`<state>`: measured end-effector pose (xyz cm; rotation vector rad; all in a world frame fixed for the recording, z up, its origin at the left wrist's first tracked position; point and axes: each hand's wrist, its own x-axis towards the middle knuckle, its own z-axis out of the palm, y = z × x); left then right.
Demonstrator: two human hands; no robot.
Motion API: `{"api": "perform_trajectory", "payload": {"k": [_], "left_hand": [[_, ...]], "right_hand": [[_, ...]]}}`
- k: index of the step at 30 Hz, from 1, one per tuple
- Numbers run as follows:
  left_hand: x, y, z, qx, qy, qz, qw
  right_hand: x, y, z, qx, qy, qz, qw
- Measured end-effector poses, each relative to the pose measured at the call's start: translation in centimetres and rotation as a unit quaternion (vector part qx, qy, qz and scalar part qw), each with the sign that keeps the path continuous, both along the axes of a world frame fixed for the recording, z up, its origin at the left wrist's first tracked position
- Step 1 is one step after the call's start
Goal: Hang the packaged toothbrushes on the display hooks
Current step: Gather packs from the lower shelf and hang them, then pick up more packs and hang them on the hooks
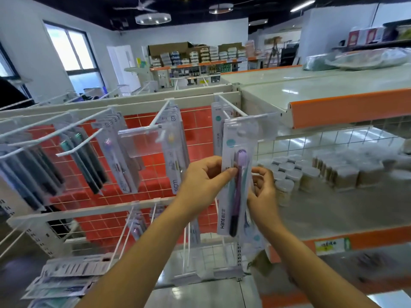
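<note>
Both hands (pixel 206 176) grip a "Hane"-labelled toothbrush pack (pixel 236 174).

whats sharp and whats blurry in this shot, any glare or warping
Head view: the toothbrush pack held by the left hand and right hand is fairly sharp; the jars on the right shelf and the packs at lower left smear; ceiling light glares off the upper shelf top; the wide lens bows the hooks and rails outward.

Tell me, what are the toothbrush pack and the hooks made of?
The toothbrush pack looks like glossy clear plastic over printed card: the purple brush shows through. The hook looks like thin metal rod coated white, though painted plastic can't be excluded.
</note>
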<state>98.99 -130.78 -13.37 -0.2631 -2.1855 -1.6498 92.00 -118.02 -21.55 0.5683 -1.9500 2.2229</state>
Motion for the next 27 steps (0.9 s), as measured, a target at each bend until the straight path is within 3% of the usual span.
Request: {"api": "perform_trajectory", "payload": {"k": [15, 27], "left_hand": [[-3.5, -0.5, -0.9, 0.008, -0.026, 0.043, 0.999], [-7.4, -0.4, 0.0, 0.020, -0.043, 0.106, 0.993]], "right_hand": [[-2.5, 0.6, -0.9, 0.071, 0.034, -0.106, 0.991], [-3.1, 1.9, -0.9, 0.004, 0.085, -0.103, 0.991]]}}
